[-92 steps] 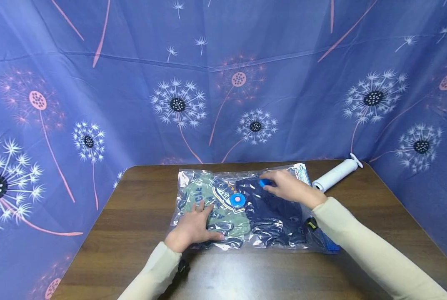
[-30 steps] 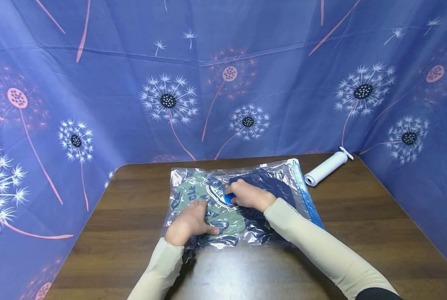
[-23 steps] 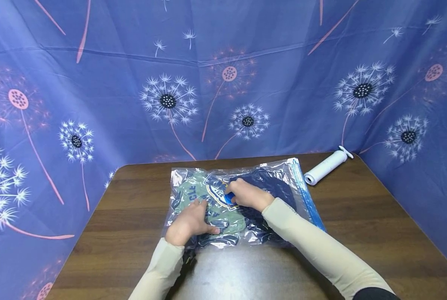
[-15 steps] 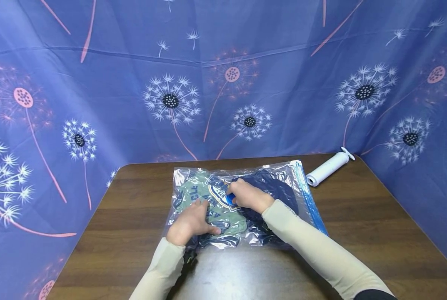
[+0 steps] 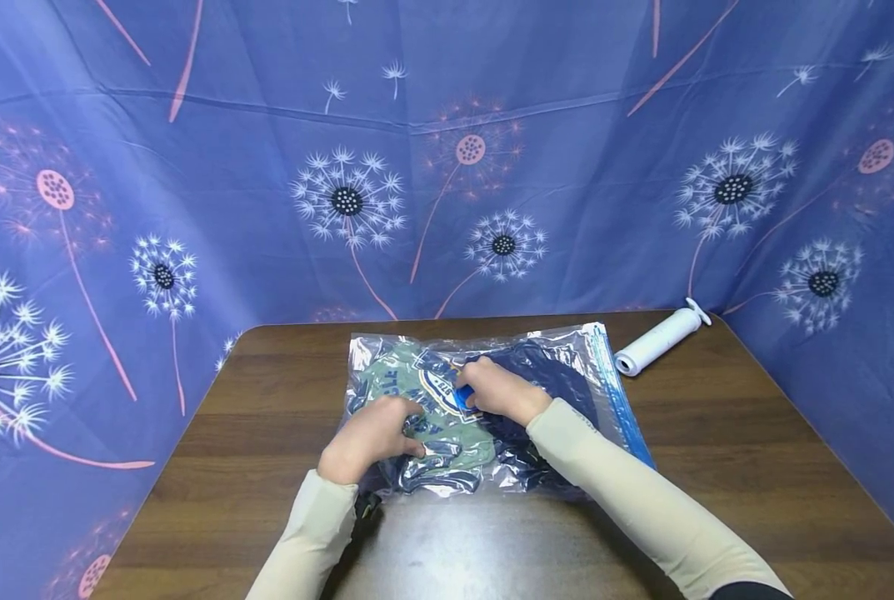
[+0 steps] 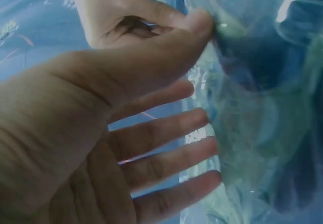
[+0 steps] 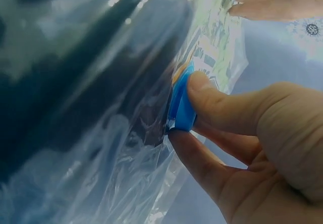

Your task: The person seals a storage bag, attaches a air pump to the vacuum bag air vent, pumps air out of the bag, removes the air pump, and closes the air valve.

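Note:
A clear plastic vacuum storage bag (image 5: pixel 517 483) lies on the table, with a green printed garment (image 5: pixel 465 442) and a dark navy garment (image 5: pixel 551 375) inside. My right hand (image 5: pixel 497 390) pinches the blue valve cap (image 5: pixel 463 395) at the bag's middle; the right wrist view shows the thumb and fingers on the rim of the cap (image 7: pixel 184 103). Over the bag's left part is my left hand (image 5: pixel 372 435), its fingers fairly straight and spread in the left wrist view, fingertips (image 6: pixel 209 178) at the film. Whether they press it, I cannot tell.
A white hand pump (image 5: pixel 660 340) with a T-shaped handle lies at the back right, beside the bag's blue zip edge (image 5: pixel 619 396). The brown wooden table (image 5: pixel 267 417) ends at a blue dandelion-print curtain (image 5: pixel 387 275) behind.
My right hand has brought the blue cap left onto the valve and stayed there. Just now my left hand has drawn back slightly to the left, its shape changing over the bag.

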`<state>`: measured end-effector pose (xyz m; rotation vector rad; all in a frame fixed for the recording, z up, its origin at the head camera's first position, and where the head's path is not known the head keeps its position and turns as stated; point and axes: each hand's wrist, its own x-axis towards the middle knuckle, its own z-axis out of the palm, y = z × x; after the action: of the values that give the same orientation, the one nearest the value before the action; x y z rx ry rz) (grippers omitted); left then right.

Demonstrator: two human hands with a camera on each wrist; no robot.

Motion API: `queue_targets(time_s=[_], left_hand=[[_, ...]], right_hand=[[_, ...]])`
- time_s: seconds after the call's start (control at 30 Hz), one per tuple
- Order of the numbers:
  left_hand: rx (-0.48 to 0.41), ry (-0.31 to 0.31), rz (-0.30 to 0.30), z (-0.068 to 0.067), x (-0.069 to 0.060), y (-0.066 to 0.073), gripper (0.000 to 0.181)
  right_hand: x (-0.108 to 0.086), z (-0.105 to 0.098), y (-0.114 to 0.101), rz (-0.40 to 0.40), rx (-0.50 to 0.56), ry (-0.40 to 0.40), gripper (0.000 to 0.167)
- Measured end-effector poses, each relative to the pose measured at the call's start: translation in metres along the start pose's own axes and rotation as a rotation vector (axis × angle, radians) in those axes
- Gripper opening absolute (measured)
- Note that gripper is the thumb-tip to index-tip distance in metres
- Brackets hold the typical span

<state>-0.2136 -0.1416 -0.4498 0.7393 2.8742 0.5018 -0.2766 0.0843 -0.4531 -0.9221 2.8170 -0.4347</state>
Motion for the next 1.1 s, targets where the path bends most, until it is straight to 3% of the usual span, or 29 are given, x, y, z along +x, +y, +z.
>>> queue_targets(time_s=[0.13,0.27,0.5,0.83,1.1], left_hand=[[0.034,-0.010,0.009,0.006,0.001,-0.002,0.059],[0.073,-0.025,0.001,0.012,0.004,-0.003,0.074],[0.078,-0.137,-0.075,0.019,0.008,0.000,0.107],[0.038,-0.140,-0.077,0.018,0.008,-0.002,0.108],[0.037,-0.161,-0.097,0.017,0.009,0.001,0.107]], right_hand=[[0.000,-0.001,0.002,-0.027,-0.016,-0.001,0.019],[-0.001,-0.003,0.003,-0.065,-0.034,0.002,0.019],[-0.001,0.000,0.004,-0.132,-0.080,-0.011,0.022],[-0.001,-0.006,0.003,-0.125,-0.101,-0.051,0.029],[0.001,-0.006,-0.003,-0.058,-0.114,-0.043,0.024]])
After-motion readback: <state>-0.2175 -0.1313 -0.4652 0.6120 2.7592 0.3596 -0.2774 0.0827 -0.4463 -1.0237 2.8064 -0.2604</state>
